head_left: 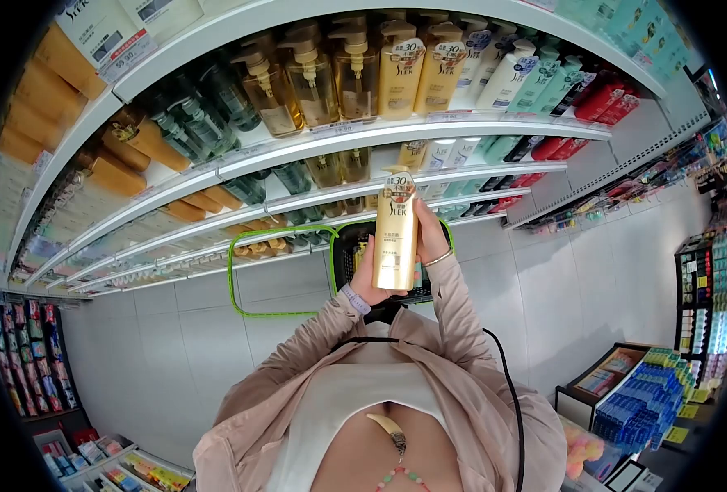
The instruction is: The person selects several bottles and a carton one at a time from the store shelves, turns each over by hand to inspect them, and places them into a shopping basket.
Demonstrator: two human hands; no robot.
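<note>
- Ahead of you, white shelves [519, 126] run in curved tiers (the wide lens bends them).
- On your upper tier, 3 amber pump bottles [312, 92] stand side by side.
- Left of those, you have dark green bottles [193, 127].
- Toward that tier's right end, you see red bottles [605, 102].
- At your lower right, blue boxes [646, 402] are stacked.
- At your far left, colourful packages [37, 348] fill a rack.
- Below you spreads a pale tiled floor [601, 275].

Left fingers [366, 271] and right fingers [430, 233] holding gold bottle [395, 238]; black basket [346, 246] behind it, stocked shelves [527, 126] beyond.
</note>
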